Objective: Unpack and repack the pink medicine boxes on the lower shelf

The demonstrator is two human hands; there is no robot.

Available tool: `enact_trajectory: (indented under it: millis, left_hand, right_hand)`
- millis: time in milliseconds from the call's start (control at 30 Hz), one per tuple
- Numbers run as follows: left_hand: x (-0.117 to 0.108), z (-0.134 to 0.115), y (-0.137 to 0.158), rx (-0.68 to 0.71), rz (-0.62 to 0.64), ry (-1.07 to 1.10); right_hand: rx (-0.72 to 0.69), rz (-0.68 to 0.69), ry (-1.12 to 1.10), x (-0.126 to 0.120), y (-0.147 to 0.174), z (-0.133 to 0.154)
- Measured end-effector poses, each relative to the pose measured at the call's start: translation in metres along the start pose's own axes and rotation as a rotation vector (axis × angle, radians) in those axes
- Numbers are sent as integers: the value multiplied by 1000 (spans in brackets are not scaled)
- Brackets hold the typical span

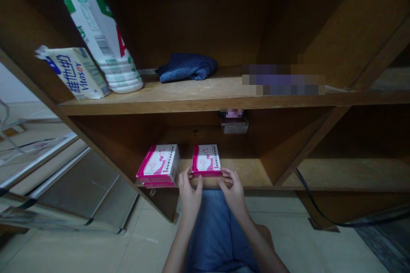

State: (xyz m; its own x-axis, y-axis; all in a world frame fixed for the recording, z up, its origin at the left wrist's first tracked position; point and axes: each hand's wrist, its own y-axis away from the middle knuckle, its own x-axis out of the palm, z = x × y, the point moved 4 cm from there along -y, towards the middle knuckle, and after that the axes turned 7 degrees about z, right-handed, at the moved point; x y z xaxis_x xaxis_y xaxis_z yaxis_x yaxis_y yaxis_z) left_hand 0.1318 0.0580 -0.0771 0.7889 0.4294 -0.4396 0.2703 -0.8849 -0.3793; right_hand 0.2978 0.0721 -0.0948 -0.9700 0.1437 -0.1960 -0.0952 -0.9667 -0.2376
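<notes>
Pink box (206, 160) on shelf (251, 175); left hand (189, 188), right hand (233, 187) flank it, my fingers (200, 183) spread, probably for even control.

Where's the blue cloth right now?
In the head view, the blue cloth lies on the upper shelf near the middle, right of the tall white bottle.

Left hand (191, 192): thumb and fingers parted, thumb on the inner side.
Right hand (233, 190): mirrors the left, palm down.
Forearms (182, 239): bare, spreading apart behind the hands.
</notes>
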Motion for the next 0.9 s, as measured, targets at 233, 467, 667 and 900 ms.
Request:
enact_trajectory:
  millis: [233,467,667,900]
  left_hand:
    - [4,7,-4,-135,-34,185]
    - [10,1,-4,-178,-30,296]
    - [11,14,12,-214,-17,341]
    - [1,17,29,-56,32,61]
  right_hand:
    - [4,23,-15,1,0,2]
    - [15,10,-86,2,0,2]
    - [-10,90,73,-6,5,3]
    - [-196,318,320,5,22,30]
